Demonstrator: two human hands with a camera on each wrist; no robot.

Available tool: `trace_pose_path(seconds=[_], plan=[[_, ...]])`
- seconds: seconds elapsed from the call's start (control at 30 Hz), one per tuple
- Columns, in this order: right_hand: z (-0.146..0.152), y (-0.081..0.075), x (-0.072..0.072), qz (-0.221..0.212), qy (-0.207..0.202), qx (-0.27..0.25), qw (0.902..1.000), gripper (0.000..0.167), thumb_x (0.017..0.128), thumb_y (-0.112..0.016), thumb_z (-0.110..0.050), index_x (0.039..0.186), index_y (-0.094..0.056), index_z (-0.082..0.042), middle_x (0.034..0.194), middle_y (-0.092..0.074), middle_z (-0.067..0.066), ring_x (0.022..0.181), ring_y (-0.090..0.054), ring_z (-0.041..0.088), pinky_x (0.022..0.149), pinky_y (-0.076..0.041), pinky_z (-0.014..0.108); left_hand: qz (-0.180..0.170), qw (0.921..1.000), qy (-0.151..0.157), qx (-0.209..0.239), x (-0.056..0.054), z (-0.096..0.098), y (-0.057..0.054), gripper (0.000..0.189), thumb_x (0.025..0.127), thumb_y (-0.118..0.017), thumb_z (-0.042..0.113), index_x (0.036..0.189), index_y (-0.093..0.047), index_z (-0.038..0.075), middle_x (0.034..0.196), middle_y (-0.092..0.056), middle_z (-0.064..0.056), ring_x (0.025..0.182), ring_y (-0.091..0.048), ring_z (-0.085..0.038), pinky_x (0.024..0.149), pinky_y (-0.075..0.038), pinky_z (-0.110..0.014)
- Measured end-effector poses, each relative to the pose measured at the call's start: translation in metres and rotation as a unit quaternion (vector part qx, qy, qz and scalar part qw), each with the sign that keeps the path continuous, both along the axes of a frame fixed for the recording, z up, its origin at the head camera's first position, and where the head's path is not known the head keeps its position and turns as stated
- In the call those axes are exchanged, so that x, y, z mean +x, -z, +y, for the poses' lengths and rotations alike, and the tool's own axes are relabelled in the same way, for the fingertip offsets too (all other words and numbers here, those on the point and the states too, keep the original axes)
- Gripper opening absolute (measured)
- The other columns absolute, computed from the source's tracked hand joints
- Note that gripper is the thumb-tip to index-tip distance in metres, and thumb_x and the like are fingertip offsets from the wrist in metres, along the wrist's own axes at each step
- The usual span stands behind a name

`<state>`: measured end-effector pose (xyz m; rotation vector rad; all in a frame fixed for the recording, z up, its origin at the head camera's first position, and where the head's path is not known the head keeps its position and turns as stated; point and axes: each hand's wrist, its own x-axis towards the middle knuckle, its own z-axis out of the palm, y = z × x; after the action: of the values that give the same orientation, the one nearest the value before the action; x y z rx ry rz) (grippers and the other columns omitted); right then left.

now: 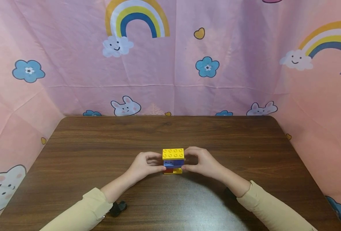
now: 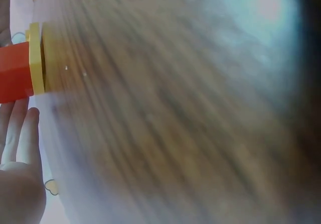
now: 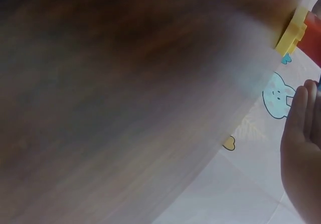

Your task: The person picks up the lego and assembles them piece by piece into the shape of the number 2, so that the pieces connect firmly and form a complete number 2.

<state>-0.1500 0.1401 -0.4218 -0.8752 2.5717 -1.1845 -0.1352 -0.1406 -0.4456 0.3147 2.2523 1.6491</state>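
Note:
A small stack of toy building bricks stands at the middle of the table, between both hands. Its top is a yellow studded brick (image 1: 173,154), with blue bricks (image 1: 178,164) beneath. Lower down come a red brick (image 1: 168,170) and a thin yellow plate (image 1: 178,172) at the bottom. My left hand (image 1: 143,166) grips the stack's left side, thumb at the front and fingers toward the back. From the right, my right hand (image 1: 203,163) holds it likewise. Both wrist views catch the red brick (image 2: 15,73) and the yellow plate (image 3: 292,33) close over the wood.
The dark wooden table (image 1: 101,138) has rounded far corners. A pink cloth (image 1: 173,70) printed with rainbows, rabbits and flowers hangs behind it and along both sides. A small black object (image 1: 118,208) shows by the left cuff.

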Motion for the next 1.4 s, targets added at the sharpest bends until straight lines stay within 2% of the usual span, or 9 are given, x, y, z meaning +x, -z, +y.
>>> trace_pose_path(seconds=[0.37, 0.57, 0.97, 1.27, 1.4], plan=[[0.003, 0.002, -0.001, -0.054, 0.029, -0.020, 0.9979, 0.035, 0.092, -0.085, -0.018, 0.121, -0.074, -0.001, 0.110, -0.077, 0.009, 0.098, -0.073, 0.017, 0.087, -0.065, 0.028, 0.012, 0.9999, -0.002, -0.006, -0.003, 0.003, 0.003, 0.040, 0.095, -0.082, 0.013, 0.126, -0.070, -0.009, 0.128, -0.073, -0.027, 0.113, -0.077, -0.037, 0.094, -0.066, -0.037], [0.004, 0.002, -0.003, -0.096, 0.047, -0.031, 0.9938, 0.039, 0.093, -0.084, -0.019, 0.123, -0.073, 0.004, 0.111, -0.079, 0.016, 0.095, -0.075, 0.019, 0.085, -0.066, 0.029, 0.010, 0.9998, -0.007, -0.015, -0.004, 0.005, 0.003, 0.039, 0.095, -0.081, 0.015, 0.124, -0.072, -0.009, 0.124, -0.076, -0.026, 0.108, -0.079, -0.034, 0.095, -0.065, -0.040], [0.009, 0.005, -0.009, -0.121, 0.057, -0.043, 0.9901, 0.040, 0.096, -0.081, -0.019, 0.123, -0.073, 0.009, 0.116, -0.079, 0.024, 0.098, -0.080, 0.028, 0.084, -0.068, 0.035, -0.041, 0.9984, -0.038, -0.012, -0.005, 0.014, 0.006, 0.037, 0.096, -0.081, 0.022, 0.122, -0.076, -0.005, 0.117, -0.080, -0.020, 0.113, -0.078, -0.031, 0.098, -0.064, -0.040], [0.010, 0.005, -0.013, -0.126, 0.096, -0.015, 0.9873, 0.037, 0.095, -0.081, -0.023, 0.119, -0.077, 0.005, 0.110, -0.081, 0.019, 0.090, -0.075, 0.020, 0.075, -0.063, 0.025, -0.087, 0.9947, -0.052, 0.018, -0.010, 0.022, 0.007, 0.041, 0.098, -0.079, 0.023, 0.124, -0.073, -0.008, 0.118, -0.079, -0.023, 0.107, -0.080, -0.025, 0.091, -0.067, -0.038], [0.010, 0.006, -0.014, -0.148, 0.105, -0.019, 0.9832, 0.038, 0.096, -0.081, -0.024, 0.119, -0.077, 0.006, 0.105, -0.082, 0.019, 0.085, -0.077, 0.021, 0.075, -0.064, 0.027, -0.091, 0.9935, -0.066, 0.019, -0.012, 0.027, 0.008, 0.038, 0.098, -0.079, 0.019, 0.122, -0.074, -0.010, 0.116, -0.079, -0.024, 0.101, -0.081, -0.023, 0.084, -0.068, -0.035]])
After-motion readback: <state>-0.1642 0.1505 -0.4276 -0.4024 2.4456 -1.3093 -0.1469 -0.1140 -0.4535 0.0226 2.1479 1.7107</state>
